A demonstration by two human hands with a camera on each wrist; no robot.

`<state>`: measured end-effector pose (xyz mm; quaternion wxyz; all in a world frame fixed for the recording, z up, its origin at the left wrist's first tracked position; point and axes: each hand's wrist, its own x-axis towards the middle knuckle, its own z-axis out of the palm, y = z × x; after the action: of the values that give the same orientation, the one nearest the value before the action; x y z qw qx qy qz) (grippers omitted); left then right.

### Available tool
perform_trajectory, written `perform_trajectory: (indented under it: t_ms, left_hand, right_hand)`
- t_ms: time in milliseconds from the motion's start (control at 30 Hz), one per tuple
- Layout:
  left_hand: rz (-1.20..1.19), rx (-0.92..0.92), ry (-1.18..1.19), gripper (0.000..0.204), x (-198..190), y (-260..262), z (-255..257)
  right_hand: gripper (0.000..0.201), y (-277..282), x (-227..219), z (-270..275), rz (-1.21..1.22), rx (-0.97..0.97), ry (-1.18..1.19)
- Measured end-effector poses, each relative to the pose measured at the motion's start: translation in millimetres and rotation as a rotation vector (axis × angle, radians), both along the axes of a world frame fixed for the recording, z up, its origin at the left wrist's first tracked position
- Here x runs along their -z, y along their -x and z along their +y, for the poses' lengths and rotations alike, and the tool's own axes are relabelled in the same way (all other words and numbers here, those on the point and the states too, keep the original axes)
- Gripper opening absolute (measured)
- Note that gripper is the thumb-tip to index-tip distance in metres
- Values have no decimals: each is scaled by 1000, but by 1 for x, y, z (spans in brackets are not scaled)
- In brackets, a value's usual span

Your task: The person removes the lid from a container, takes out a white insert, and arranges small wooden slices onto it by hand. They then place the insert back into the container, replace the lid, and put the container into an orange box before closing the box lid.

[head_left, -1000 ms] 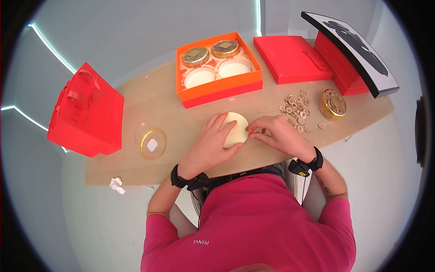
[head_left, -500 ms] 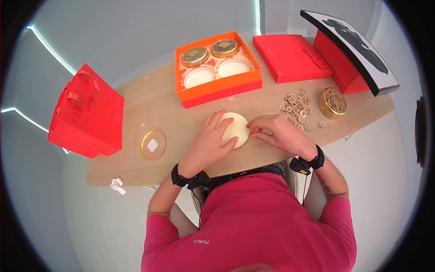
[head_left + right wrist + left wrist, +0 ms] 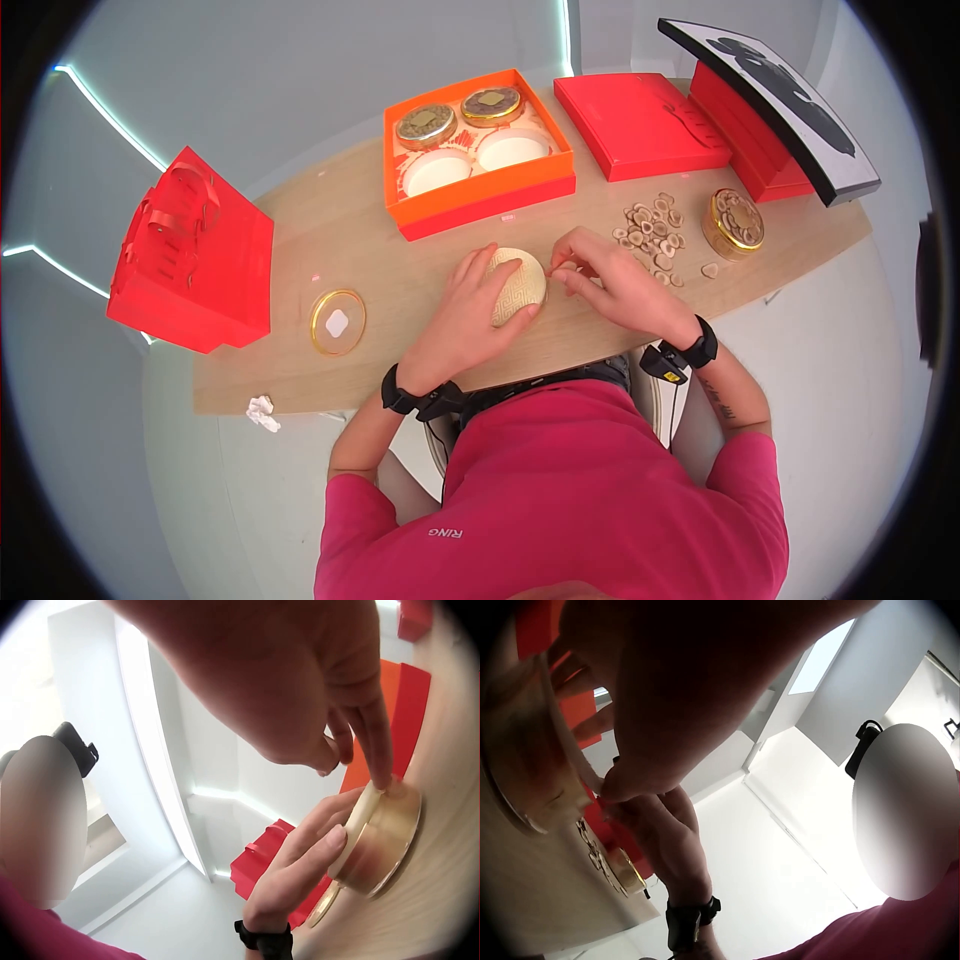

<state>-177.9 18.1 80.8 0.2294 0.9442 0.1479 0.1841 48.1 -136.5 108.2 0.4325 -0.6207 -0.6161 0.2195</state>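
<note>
A round jar [image 3: 519, 289] with a cream patterned lid and clear gold-tinted sides [image 3: 382, 844] stands near the table's front edge. My left hand [image 3: 458, 325] holds it from the left, fingers spread over the lid and thumb at its near edge. At the jar's right edge is my right hand [image 3: 622, 290], its fingers bent. In the right wrist view a fingertip of my right hand [image 3: 300, 690] touches the lid's edge, thumb tip apart from the jar. Whether anything small is between the fingertips cannot be told.
Behind stands an orange-red box [image 3: 488, 205] with two filled jars and two round hollows. Brown slices [image 3: 650, 232] lie right, beside a filled jar [image 3: 734, 225]. A gold-rimmed disc [image 3: 338, 322], a red bag [image 3: 200, 265] and crumpled white paper [image 3: 263, 412] are left; a red lid [image 3: 640, 125] is back right.
My right hand has shifted slightly, its knuckles higher and its fingers more bent beside the jar. My left hand keeps its hold; the jar has barely moved.
</note>
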Motion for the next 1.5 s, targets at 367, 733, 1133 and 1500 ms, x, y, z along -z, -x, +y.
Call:
perform_trajectory:
  t_ms: [367, 733, 1133, 1500]
  left_hand:
    - [27, -2, -29, 64, -1, 2, -4]
    - [41, 57, -116, 61, -3, 2, -3]
    - [170, 74, -281, 53, -6, 6, -1]
    - [83, 165, -150, 56, -10, 10, 4]
  right_hand:
    - [15, 2, -3, -1, -44, -63, 75]
    - [19, 5, -5, -3, -66, -83, 65]
    - [19, 7, -12, -5, -247, 53, -6]
    - [18, 3, -4, -4, -205, -77, -9]
